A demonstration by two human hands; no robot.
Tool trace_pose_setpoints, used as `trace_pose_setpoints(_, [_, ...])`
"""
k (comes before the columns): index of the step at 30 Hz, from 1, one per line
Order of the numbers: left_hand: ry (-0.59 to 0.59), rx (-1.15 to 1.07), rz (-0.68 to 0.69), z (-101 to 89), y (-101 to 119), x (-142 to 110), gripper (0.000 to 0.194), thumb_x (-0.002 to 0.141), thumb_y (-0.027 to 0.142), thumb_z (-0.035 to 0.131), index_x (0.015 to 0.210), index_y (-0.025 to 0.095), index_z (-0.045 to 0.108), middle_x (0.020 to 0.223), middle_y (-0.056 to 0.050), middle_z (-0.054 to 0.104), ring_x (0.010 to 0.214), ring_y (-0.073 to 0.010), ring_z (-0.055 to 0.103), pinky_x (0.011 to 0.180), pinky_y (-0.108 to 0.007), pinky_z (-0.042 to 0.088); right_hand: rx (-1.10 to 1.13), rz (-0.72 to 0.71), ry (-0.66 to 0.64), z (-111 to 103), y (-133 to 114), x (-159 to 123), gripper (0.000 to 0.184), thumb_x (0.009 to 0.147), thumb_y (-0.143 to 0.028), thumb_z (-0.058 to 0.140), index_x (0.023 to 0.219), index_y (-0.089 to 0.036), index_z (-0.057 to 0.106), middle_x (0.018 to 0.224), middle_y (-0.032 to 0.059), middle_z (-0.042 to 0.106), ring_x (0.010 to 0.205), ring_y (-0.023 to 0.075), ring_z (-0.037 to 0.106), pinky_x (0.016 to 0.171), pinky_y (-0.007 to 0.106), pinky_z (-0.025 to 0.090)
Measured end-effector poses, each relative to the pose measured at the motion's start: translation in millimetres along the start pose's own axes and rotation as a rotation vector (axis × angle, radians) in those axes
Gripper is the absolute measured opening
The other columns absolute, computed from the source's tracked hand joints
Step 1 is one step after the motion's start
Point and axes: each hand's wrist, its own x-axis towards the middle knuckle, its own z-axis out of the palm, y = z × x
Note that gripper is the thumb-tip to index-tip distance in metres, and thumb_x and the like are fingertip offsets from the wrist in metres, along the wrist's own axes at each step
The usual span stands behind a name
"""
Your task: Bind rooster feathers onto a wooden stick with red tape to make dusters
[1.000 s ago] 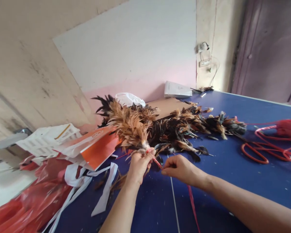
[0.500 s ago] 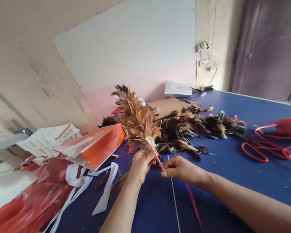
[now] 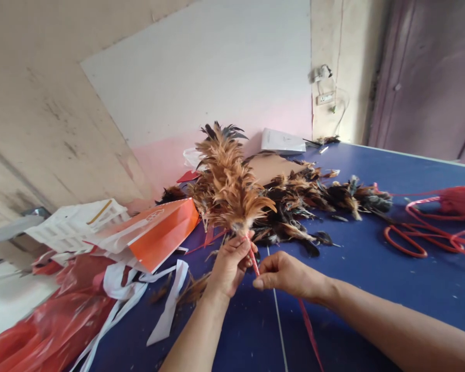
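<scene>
A feather duster [image 3: 236, 191] with brown feathers and dark tips stands up from my left hand [image 3: 232, 261], whose fingers are closed round its thin red handle [image 3: 254, 263] just below the feathers. My right hand [image 3: 290, 276] pinches the lower end of that handle between thumb and forefinger. Below my right hand a pink-red plastic strip [image 3: 310, 330] hangs toward the table's near edge. Its upper end is hidden by the hand, so I cannot tell how it joins the handle.
Loose dark feathers [image 3: 290, 209] cover the middle of the blue table [image 3: 356, 289]. Red cord [image 3: 406, 248] lies coiled at the right. An orange and white bag [image 3: 163, 232], white strips [image 3: 172, 305] and red plastic [image 3: 50, 330] crowd the left. A white box [image 3: 282, 141] stands by the wall.
The feather duster has swung more upright, its tip moving to the right, and its feathers have turned. Both hands stay on the handle, my right hand slightly lower and further left.
</scene>
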Motion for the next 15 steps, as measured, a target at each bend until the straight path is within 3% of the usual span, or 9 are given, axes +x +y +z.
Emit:
trace_pose_setpoints(3, [0.174,0.198,0.041,1.9,-6.7,3.1,0.036,0.061,0.034,0.076,0.088,0.012,0.068,0.067,-0.002,0.065,0.052,-0.007,0.053,0.047,-0.017,0.04,-0.261,0.021,0.159,0.1,0.9,2.0,0.027,0.065,-0.038,0.067,0.06,-0.013,0.06,0.053,-0.0041,0.046,0.051,0.0069,0.034,0.046,0.02,0.024])
trace_pose_setpoints(6, [0.243,0.344,0.052,1.9,-8.9,4.1,0.039,0.061,0.036,0.075,0.089,0.01,0.068,0.064,-0.004,0.065,0.051,-0.0087,0.053,0.046,-0.018,0.04,-0.356,0.055,0.185,1.1,1.0,2.4,0.027,0.065,-0.038,0.066,0.059,-0.013,0.059,0.052,-0.0038,0.046,0.051,0.0071,0.036,0.045,0.02,0.024])
trace_pose_setpoints(10, [0.069,0.321,0.034,0.1,-0.2,-0.4,0.037,0.068,0.034,0.071,0.096,0.01,0.068,0.064,-0.004,0.065,0.047,-0.006,0.049,0.044,-0.017,0.038,-0.277,0.096,0.093,1.7,1.7,0.6,0.032,0.066,-0.041,0.066,0.057,-0.012,0.057,0.049,-0.0054,0.038,0.049,0.0059,0.029,0.044,0.02,0.022])
trace_pose_setpoints(15, [-0.222,0.189,-0.032,-3.3,11.4,-8.4,0.035,0.071,0.032,0.069,0.1,0.013,0.068,0.062,-0.002,0.063,0.042,-0.0036,0.043,0.039,-0.016,0.033,-0.163,0.008,-0.084,2.9,-0.8,-3.2,0.038,0.065,-0.047,0.068,0.058,-0.012,0.055,0.05,-0.0062,0.031,0.05,0.0055,0.024,0.045,0.02,0.02])
